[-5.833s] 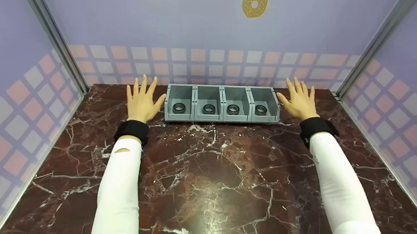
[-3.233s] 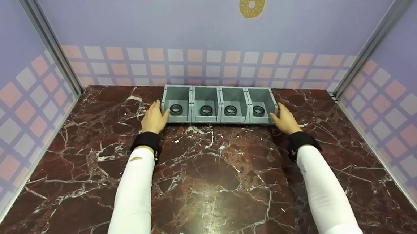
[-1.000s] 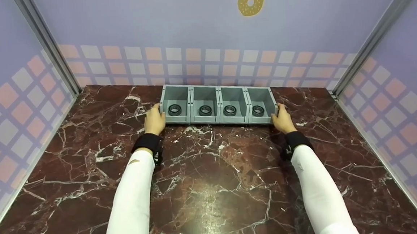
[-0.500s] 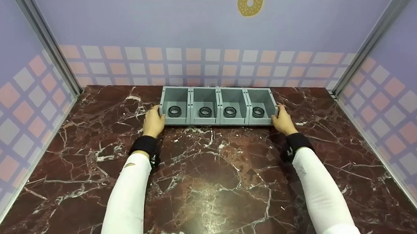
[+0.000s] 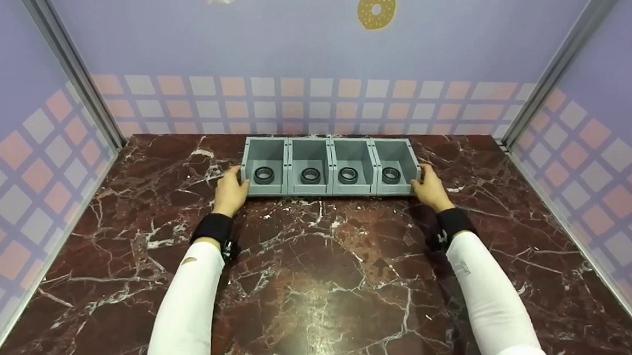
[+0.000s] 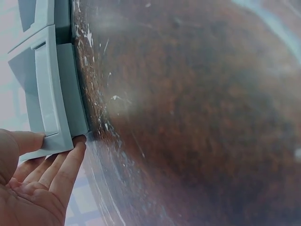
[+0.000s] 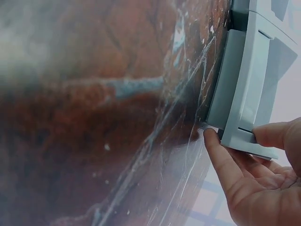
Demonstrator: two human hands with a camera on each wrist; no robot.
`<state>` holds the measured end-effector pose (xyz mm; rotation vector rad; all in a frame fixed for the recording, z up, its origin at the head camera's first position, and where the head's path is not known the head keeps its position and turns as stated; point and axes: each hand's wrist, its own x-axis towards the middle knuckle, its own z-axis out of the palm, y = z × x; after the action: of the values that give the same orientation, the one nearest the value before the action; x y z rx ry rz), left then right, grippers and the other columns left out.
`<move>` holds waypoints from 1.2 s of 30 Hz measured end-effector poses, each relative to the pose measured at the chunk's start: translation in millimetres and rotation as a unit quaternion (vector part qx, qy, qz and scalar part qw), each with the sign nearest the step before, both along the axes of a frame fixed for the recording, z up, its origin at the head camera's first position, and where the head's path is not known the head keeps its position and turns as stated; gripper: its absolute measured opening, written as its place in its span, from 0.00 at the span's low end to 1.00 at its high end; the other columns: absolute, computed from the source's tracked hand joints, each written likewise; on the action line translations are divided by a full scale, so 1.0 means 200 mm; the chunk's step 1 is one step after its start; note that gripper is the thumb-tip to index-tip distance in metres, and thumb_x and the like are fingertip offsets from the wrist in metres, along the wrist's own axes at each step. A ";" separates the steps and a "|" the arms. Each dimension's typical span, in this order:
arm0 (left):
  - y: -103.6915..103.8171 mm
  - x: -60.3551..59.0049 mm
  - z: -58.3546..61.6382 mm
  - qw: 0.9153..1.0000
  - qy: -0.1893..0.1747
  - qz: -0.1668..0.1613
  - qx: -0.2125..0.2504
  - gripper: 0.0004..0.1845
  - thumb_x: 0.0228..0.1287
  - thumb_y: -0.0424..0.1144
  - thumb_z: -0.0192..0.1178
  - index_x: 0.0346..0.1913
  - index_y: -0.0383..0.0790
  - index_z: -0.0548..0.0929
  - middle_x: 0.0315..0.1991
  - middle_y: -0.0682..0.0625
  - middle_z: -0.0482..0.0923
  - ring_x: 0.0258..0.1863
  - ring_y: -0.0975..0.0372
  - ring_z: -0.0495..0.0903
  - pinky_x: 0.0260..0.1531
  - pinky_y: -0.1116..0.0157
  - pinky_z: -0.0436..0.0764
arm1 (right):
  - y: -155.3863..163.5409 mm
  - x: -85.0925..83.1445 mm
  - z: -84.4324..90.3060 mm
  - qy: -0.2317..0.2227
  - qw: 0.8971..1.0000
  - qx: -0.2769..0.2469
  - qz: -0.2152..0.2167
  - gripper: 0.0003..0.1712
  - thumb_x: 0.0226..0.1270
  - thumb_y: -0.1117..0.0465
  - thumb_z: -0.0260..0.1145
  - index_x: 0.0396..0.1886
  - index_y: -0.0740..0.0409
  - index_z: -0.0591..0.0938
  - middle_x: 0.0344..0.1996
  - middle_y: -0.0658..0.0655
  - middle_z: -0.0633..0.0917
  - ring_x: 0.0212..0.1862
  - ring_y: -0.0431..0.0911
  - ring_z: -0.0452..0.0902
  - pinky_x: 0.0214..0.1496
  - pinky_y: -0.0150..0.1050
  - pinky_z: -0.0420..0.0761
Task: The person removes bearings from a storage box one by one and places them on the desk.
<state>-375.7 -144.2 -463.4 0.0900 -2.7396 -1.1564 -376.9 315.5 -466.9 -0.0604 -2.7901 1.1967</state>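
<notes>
A row of joined grey storage bins [image 5: 310,189] stands near the back of the table, with a black ball bearing [image 5: 264,182] lying in each compartment. My left hand [image 5: 231,192] grips the row's left end. In the left wrist view, its thumb presses the front corner of the end bin [image 6: 47,89] while the fingers reach along the side and under the lower edge. At the right end, my right hand [image 5: 432,188] holds the row the same way. The right wrist view shows thumb on the front of that bin [image 7: 254,84], fingers at its side and bottom edge.
The dark red marbled table [image 5: 311,276] extends in front of the bins. Behind them rises a lilac wall [image 5: 296,41] with pink and white squares, and side panels flank the table. Metal posts [image 5: 530,98] stand at the back corners.
Earliest, both hands lay spread beside the row; then they closed in on its two ends and took hold. Over the last second the row has come slightly toward me, bearings still inside; the view also tilted a little.
</notes>
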 end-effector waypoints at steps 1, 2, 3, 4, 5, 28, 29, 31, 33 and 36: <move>0.00 0.00 0.00 1.000 0.001 -0.001 0.001 0.27 0.74 0.34 0.56 0.73 0.29 0.70 0.66 0.29 0.76 0.64 0.37 0.78 0.65 0.43 0.77 | 0.00 0.00 0.00 0.001 1.000 -0.003 0.001 0.31 0.76 0.71 0.51 0.75 0.76 0.57 0.68 0.80 0.72 0.69 0.70 0.72 0.72 0.58 0.75; -0.01 0.00 0.00 1.000 0.002 -0.002 0.003 0.27 0.74 0.34 0.56 0.73 0.29 0.70 0.66 0.29 0.77 0.64 0.37 0.78 0.65 0.43 0.77 | 0.00 0.00 0.00 0.004 1.000 -0.006 0.001 0.31 0.76 0.71 0.51 0.74 0.77 0.58 0.67 0.80 0.72 0.69 0.69 0.73 0.71 0.58 0.75; -0.01 0.00 -0.01 1.000 0.003 -0.003 0.004 0.27 0.74 0.34 0.56 0.73 0.29 0.70 0.65 0.30 0.78 0.64 0.38 0.79 0.65 0.43 0.77 | 0.00 0.01 -0.01 0.008 1.000 -0.008 0.000 0.30 0.75 0.71 0.52 0.73 0.77 0.59 0.67 0.80 0.73 0.68 0.69 0.74 0.71 0.57 0.76; -0.02 0.01 -0.01 1.000 0.004 -0.005 0.005 0.27 0.74 0.34 0.56 0.72 0.30 0.70 0.64 0.30 0.78 0.63 0.38 0.79 0.64 0.43 0.77 | 0.00 0.01 -0.01 0.013 1.000 -0.009 0.000 0.30 0.75 0.72 0.52 0.73 0.77 0.60 0.66 0.80 0.74 0.67 0.69 0.74 0.70 0.57 0.76; -0.02 0.01 -0.01 1.000 0.005 -0.005 0.006 0.27 0.74 0.34 0.56 0.72 0.30 0.70 0.64 0.30 0.79 0.63 0.38 0.80 0.64 0.43 0.77 | -0.01 0.01 -0.01 0.017 1.000 -0.011 0.000 0.29 0.74 0.72 0.52 0.72 0.77 0.61 0.65 0.81 0.75 0.66 0.69 0.75 0.69 0.56 0.77; -0.05 0.08 -0.01 0.999 0.008 -0.023 0.034 0.27 0.71 0.33 0.58 0.71 0.29 0.72 0.61 0.29 0.80 0.62 0.38 0.80 0.63 0.43 0.78 | 0.03 0.10 -0.03 0.036 0.996 -0.078 0.016 0.28 0.72 0.74 0.56 0.69 0.79 0.64 0.61 0.82 0.77 0.53 0.57 0.80 0.33 0.19 0.74; -0.05 0.08 -0.02 0.999 0.008 -0.022 0.035 0.27 0.71 0.33 0.58 0.71 0.29 0.72 0.61 0.29 0.80 0.62 0.38 0.80 0.63 0.43 0.78 | 0.03 0.10 -0.03 0.036 0.996 -0.080 0.015 0.28 0.72 0.74 0.56 0.69 0.79 0.64 0.61 0.82 0.77 0.53 0.57 0.80 0.33 0.19 0.75; -0.06 0.09 -0.02 0.999 0.010 -0.021 0.039 0.27 0.71 0.32 0.59 0.70 0.28 0.73 0.61 0.29 0.80 0.62 0.39 0.80 0.64 0.44 0.78 | 0.03 0.11 -0.03 0.034 0.996 -0.084 0.017 0.28 0.72 0.74 0.56 0.69 0.79 0.64 0.61 0.82 0.77 0.53 0.57 0.81 0.33 0.19 0.75; -0.06 0.09 -0.02 0.999 0.009 -0.025 0.046 0.27 0.70 0.32 0.59 0.70 0.28 0.73 0.61 0.29 0.81 0.63 0.40 0.80 0.65 0.45 0.78 | 0.04 0.12 -0.03 0.032 0.996 -0.084 0.018 0.28 0.73 0.74 0.57 0.70 0.79 0.64 0.61 0.83 0.77 0.52 0.55 0.81 0.33 0.19 0.74; -0.06 0.10 -0.01 0.998 0.007 -0.032 0.055 0.27 0.71 0.31 0.60 0.71 0.27 0.72 0.62 0.28 0.80 0.64 0.40 0.80 0.68 0.47 0.77 | 0.04 0.13 -0.03 0.026 0.995 -0.092 0.024 0.29 0.73 0.73 0.57 0.70 0.79 0.63 0.61 0.83 0.77 0.45 0.47 0.82 0.31 0.21 0.74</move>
<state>-355.3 -156.8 -466.3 0.0090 -2.6844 -1.3198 -350.0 323.4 -473.2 0.0244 -2.6448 1.4418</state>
